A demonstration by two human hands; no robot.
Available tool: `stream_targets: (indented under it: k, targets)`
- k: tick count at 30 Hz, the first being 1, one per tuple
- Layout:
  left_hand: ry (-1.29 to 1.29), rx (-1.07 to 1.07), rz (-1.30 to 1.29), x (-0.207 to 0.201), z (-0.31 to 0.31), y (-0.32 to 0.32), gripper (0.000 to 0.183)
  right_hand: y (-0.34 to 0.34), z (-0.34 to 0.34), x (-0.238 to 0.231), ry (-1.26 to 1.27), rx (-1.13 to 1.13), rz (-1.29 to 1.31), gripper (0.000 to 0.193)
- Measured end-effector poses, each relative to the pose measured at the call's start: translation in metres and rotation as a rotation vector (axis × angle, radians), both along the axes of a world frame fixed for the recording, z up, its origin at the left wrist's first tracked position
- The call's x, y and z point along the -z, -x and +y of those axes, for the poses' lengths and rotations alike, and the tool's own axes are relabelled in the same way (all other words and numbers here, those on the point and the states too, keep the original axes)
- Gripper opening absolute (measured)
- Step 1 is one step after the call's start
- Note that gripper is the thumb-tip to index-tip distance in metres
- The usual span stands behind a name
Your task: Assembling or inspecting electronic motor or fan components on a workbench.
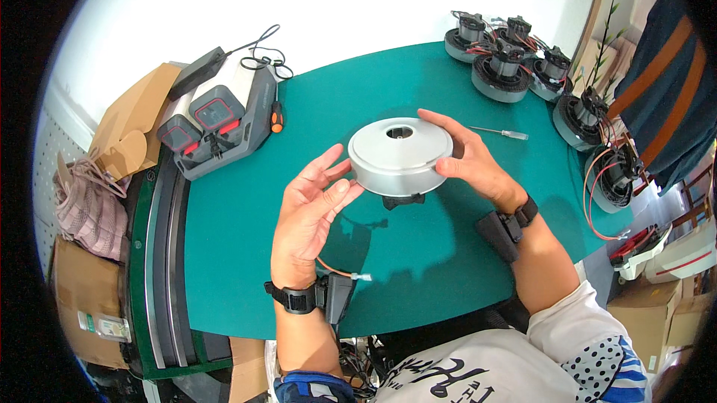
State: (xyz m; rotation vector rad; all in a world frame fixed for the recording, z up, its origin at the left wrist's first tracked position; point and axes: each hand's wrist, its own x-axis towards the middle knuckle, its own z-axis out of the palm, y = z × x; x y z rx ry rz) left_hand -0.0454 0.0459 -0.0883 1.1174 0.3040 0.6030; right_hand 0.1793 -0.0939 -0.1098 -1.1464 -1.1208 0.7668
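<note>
Between my hands, above the table, is a vacuum cleaner motor (pixel 396 160) with its round silver housing up and a hole in the middle of the top. Its black lower part shows only as a small piece below the rim. My right hand (pixel 478 164) grips the right side, thumb on the near wall and fingers around the far edge. My left hand (pixel 308 205) has its fingertips against the left and lower left rim; some of its fingers are spread. An orange wire with a clear connector (pixel 361 277) hangs near my left wrist.
Several similar motors (pixel 500 74) with trailing wires line the right edge of the green table (pixel 246 268). A screwdriver (pixel 514 135) lies right of my hands. At the left are a grey tool case (pixel 258 115), an orange-handled screwdriver (pixel 277 117) and an opened carton (pixel 134 119).
</note>
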Motion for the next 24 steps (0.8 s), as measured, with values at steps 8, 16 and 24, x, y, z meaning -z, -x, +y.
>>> stream_targets:
  k: [8, 16, 24]
  targets:
    - [-0.101, -0.034, 0.018, -0.003, 0.007, 0.007, 0.044, -0.004, 0.021, 0.014, 0.031, 0.087, 0.129, 0.086]
    - [-0.371, -0.287, 0.237, 0.006, 0.007, 0.000, 0.040, -0.005, 0.021, 0.020, 0.024, 0.161, 0.260, 0.071]
    - [-0.309, -0.262, 0.223, 0.007, 0.006, -0.001, 0.045, 0.010, 0.013, 0.007, -0.038, 0.172, 0.136, 0.075]
